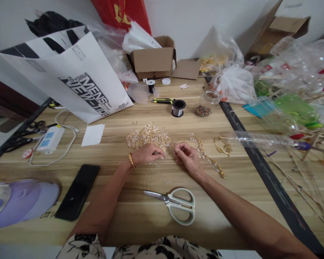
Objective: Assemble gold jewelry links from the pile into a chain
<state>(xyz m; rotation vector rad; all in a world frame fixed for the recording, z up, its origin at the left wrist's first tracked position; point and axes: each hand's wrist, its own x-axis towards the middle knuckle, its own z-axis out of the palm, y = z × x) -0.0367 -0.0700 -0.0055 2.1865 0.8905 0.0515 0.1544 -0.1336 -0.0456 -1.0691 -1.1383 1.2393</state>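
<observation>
My left hand [148, 154], with a gold bangle at the wrist, is closed in a pinch at the near edge of a pile of small gold and silver pieces [149, 135]. A tiny shiny bit shows at its fingertips, too small to name. Just to the right, my right hand [188, 158] pinches with thumb and forefinger; what it holds cannot be made out. The hands are slightly apart. Beside the right hand lies a gold and silver strand [210, 160]. Scissors [180, 205] with pale handles lie in front of both hands, slightly open.
Beyond the pile stand a wire spool [178, 108] and a glass jar of beads [204, 108]. A black phone [77, 192] lies left, near a power strip [51, 139]. A large paper bag [70, 75] stands back left; plastic bottles [291, 108] crowd the right.
</observation>
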